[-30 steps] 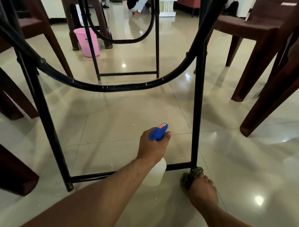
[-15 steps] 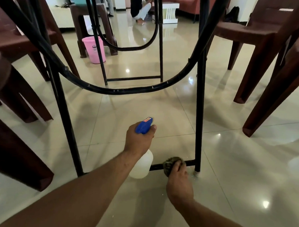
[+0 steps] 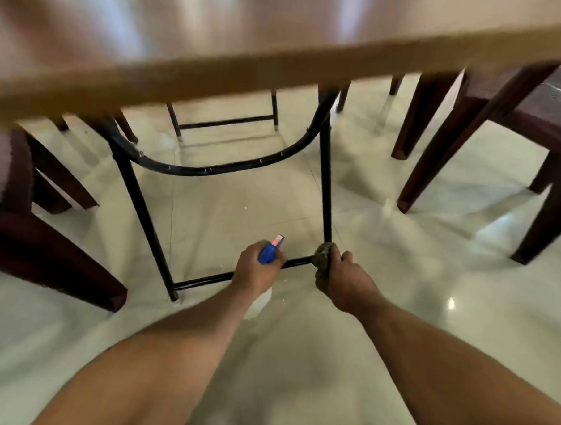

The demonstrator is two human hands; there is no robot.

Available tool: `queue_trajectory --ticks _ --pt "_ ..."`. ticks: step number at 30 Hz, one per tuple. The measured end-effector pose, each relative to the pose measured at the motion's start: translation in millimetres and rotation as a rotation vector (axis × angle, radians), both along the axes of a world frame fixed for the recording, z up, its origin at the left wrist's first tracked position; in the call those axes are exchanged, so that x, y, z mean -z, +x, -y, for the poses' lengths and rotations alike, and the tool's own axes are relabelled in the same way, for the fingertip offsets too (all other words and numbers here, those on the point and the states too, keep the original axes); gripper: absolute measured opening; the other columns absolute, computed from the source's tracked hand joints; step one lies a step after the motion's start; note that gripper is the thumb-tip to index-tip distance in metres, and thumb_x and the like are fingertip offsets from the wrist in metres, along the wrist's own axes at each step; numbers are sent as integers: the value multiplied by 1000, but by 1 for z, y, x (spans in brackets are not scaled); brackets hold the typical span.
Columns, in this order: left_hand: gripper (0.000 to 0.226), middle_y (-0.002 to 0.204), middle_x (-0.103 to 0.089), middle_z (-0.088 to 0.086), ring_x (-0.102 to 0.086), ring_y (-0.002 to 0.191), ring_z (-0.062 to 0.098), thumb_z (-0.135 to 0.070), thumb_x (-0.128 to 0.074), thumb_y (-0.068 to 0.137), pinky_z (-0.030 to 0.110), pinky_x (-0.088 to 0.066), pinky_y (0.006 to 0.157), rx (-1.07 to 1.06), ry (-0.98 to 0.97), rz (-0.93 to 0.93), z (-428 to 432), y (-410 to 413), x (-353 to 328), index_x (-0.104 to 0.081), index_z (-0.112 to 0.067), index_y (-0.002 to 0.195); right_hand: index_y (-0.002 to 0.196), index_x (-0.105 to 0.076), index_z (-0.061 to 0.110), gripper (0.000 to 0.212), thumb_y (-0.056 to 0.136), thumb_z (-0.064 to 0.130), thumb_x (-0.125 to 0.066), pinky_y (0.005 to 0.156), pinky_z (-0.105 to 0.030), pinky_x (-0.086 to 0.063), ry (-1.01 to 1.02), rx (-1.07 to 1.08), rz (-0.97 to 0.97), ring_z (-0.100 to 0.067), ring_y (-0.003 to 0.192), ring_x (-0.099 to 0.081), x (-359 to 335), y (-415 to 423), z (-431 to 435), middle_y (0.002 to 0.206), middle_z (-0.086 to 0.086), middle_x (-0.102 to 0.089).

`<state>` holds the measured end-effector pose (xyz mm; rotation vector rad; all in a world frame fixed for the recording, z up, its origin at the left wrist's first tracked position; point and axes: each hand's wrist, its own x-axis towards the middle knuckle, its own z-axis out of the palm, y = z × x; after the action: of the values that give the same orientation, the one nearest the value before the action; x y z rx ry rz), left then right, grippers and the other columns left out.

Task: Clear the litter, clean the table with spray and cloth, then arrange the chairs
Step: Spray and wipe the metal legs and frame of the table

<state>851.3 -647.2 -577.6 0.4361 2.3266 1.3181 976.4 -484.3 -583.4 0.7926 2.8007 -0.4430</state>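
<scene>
My right hand (image 3: 343, 279) wads the cloth (image 3: 322, 265) at the desk's leg corner; the floor bar (image 3: 238, 276) runs left past my left hand (image 3: 254, 269), apparently gripping the spray bottle (image 3: 269, 252).

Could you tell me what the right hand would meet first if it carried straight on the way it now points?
Probably the black upright table leg: the right hand presses its cloth at that leg's foot.

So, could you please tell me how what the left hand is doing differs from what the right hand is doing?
The left hand grips a blue-topped spray bottle clear of the frame; the right hand presses a dark cloth against the black table leg's lower corner. Both are low, near the floor.
</scene>
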Motion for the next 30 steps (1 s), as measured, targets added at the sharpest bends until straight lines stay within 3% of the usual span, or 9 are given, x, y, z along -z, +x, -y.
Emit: queue_trajectory --ticks 3,6,13,15,17,21,25,28,30 --pt "35 59 -47 -7 -45 58 20 -38 -74 89 33 -37 61 69 -90 -30 13 48 -51 -52 -19 70 155 -16 15 69 98 27 -52 84 -44 -49 -129 199 17 -40 108 -59 -60 29 21 131 -17 -46" --pt "35 71 -63 -1 -61 73 26 -55 -69 88 39 -47 67 146 -198 -64 15 88 -129 -63 -20 83 155 -18 19 68 98 28 -53 93 -43 -48 -244 322 82 -39 116 -56 -132 61 39 136 -15 -44" --pt "55 81 -69 1 -65 80 29 -77 -59 71 46 -55 78 147 -154 161 14 175 -304 -59 -27 93 143 -38 23 65 85 45 -59 90 -39 -50 -449 533 71 -39 107 -60 -298 138 70 119 -15 -59" --pt "54 76 -66 0 -63 77 28 -75 -59 73 44 -54 75 196 -173 136 9 189 -352 -57 -22 86 133 -45 26 62 78 52 -55 84 -35 -52 -484 573 24 -37 101 -64 -342 148 64 111 -11 -63" --pt "49 72 -62 1 -60 75 29 -68 -62 79 43 -52 70 223 -204 95 0 198 -403 -54 -20 80 134 -46 24 53 84 38 -56 81 -32 -48 -525 598 -4 -34 102 -63 -394 148 55 114 -12 -63" --pt "44 64 -54 -5 -52 66 27 -69 -60 75 42 -46 65 96 -132 102 -32 205 -470 -50 -26 71 117 -53 28 45 74 42 -51 86 -40 -55 -575 618 -201 -28 95 -66 -457 147 25 103 -5 -66" --pt "41 64 -54 -2 -44 61 17 -52 -70 87 37 -42 61 -77 -1 74 -71 201 -505 -54 -18 70 134 -48 31 55 83 43 -65 91 -41 -54 -500 555 -293 -28 104 -65 -511 150 -7 113 -3 -62" --pt "42 59 -50 -5 -42 58 16 -46 -70 90 32 -36 56 -147 42 68 -98 190 -521 -50 -20 64 151 -29 38 70 90 29 -63 93 -39 -50 -395 502 -222 -32 110 -60 -540 155 -30 123 -6 -53" --pt "41 58 -49 -8 -42 56 15 -44 -71 90 30 -36 56 -188 55 69 -113 183 -531 -49 -22 63 152 -26 39 73 90 23 -60 96 -41 -51 -347 519 -194 -33 111 -60 -539 153 -48 127 -7 -51"
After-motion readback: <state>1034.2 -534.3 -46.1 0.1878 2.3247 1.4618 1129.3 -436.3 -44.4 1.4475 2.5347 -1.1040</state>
